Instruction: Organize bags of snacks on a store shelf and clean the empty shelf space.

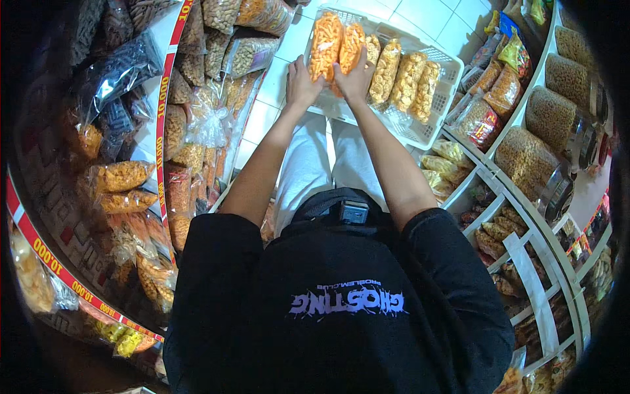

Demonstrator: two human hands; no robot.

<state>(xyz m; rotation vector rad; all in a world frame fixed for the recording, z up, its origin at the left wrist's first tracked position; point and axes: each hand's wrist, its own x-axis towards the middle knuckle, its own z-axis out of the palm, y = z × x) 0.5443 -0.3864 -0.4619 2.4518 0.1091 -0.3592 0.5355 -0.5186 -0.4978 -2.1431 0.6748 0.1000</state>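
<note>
A white plastic crate (445, 115) stands on the tiled floor before me, with a row of clear snack bags in it. At its left end my left hand (302, 86) touches the lower part of a bag of orange stick snacks (326, 47); its fingertips are partly hidden. Beside it, my right hand (353, 76) is on a second bag of orange snacks (351, 42), thumb on its left side and fingers along its right. Pale yellow round snacks fill the other bags, such as this snack bag (385, 71) to the right of my hands.
Shelves with a red and white price strip (162, 108) and many bagged snacks run along my left. To the right, clear jars (529, 162) stand on a curved-looking shelf edge, above divided compartments of packets. White floor tiles (261, 115) show around the crate.
</note>
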